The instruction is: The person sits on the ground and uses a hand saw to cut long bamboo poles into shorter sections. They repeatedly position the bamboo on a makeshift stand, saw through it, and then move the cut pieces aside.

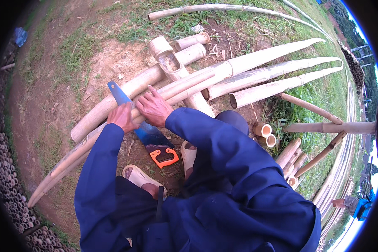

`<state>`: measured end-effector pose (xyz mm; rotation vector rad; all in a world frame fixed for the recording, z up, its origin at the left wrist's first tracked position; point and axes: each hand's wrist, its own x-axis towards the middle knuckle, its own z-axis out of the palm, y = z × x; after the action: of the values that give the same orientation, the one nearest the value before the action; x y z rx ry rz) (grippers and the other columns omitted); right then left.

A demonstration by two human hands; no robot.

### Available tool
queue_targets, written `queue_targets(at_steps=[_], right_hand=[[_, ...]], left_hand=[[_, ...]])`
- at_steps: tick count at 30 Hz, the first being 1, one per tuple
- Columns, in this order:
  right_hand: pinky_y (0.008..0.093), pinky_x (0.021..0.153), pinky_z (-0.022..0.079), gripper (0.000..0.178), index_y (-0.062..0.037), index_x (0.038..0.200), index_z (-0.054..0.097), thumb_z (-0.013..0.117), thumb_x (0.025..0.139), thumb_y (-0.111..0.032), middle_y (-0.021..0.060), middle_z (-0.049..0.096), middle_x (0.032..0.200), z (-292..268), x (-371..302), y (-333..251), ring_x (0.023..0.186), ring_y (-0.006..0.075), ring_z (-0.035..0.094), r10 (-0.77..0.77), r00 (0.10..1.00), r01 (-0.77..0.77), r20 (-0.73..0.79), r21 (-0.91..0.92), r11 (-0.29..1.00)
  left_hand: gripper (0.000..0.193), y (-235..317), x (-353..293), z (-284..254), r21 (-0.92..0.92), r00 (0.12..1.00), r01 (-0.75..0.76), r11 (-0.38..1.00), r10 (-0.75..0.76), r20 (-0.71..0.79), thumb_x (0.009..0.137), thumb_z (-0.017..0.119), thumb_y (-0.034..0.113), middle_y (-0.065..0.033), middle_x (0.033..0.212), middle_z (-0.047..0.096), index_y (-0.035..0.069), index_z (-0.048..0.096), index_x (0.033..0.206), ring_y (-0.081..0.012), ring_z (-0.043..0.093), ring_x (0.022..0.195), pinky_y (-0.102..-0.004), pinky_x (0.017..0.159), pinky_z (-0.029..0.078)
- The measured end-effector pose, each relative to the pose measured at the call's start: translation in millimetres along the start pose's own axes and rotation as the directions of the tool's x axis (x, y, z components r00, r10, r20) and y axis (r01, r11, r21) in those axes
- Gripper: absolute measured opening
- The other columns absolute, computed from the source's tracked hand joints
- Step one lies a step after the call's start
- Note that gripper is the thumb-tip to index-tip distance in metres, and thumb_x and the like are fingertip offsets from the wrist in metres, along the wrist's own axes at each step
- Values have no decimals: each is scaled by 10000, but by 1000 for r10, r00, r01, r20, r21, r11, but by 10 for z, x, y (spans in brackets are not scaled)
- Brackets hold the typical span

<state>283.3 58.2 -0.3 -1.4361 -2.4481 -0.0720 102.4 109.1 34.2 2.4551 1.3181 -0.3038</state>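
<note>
The left grip (125, 118) curls round a thin bamboo stick (193, 84); the right grip (154, 107), just beside, lies over it, its closure unclear. Beneath both passes a saw (151, 134). Soil (42, 122) spreads leftward; cut-ended poles (277, 87) bound the right.

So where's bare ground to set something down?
Open dirt at left, between the thick bamboo log and the stacked cut bamboo. Crowded: around the left hand and right hand, where the long bamboo pole and blue saw cross.
</note>
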Motion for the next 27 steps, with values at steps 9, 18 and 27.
queue_targets(at_steps=[9,18,27], right_hand=[[577,1192,325,295,-32,1121,642,606,868,-179,86,607,969,303,323,-534,1052,275,625,10,1000,-10,-5,37,999],[407,926,452,418,-73,1234,602,690,861,-240,88,586,1056,-58,-295,-837,1035,263,573,-225,973,220,-44,452,865],[477,902,557,297,-100,1240,608,520,971,-192,158,657,1169,1307,-1965,-1294,1112,367,662,-28,871,-168,490,352,921]], left_hand=[[796,-666,-326,162,-33,1000,-5,999,4,-24,625,913,374,-203,1130,701,54,580,1273,-390,685,1067,-488,947,543],[835,-681,-317,260,-51,997,-59,997,62,45,623,914,421,-214,1201,680,25,580,1278,-398,653,1129,-497,984,515],[852,-634,-304,5,129,989,-37,991,19,145,642,874,561,-187,1128,725,82,603,1293,-382,683,1091,-511,937,517]])
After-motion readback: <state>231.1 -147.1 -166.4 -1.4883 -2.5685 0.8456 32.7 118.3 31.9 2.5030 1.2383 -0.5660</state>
